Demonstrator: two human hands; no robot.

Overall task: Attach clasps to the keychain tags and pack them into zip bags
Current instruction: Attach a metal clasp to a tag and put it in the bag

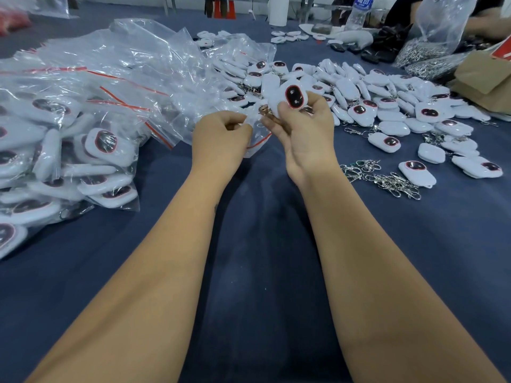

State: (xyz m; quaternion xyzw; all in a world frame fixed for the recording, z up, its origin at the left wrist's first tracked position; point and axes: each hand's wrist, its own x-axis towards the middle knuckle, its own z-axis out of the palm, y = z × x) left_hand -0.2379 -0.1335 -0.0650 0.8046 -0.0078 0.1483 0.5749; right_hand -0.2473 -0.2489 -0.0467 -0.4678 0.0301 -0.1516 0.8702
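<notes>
- right hand [305, 128] pinches white keychain tag [290, 97] raised above dark cloth [262, 244]
- left hand [221, 134] just beside, pinching mouth of clear zip bag [255, 134] below tag
- loose tags [387, 111] spread right, well apart

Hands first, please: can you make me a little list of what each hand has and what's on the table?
left hand: pinches a small clear zip bag
right hand: holds a white tag, dark oval facing up
left side: pile of packed bags
right side: loose tags, heap of metal clasps
table: dark blue cloth
</notes>
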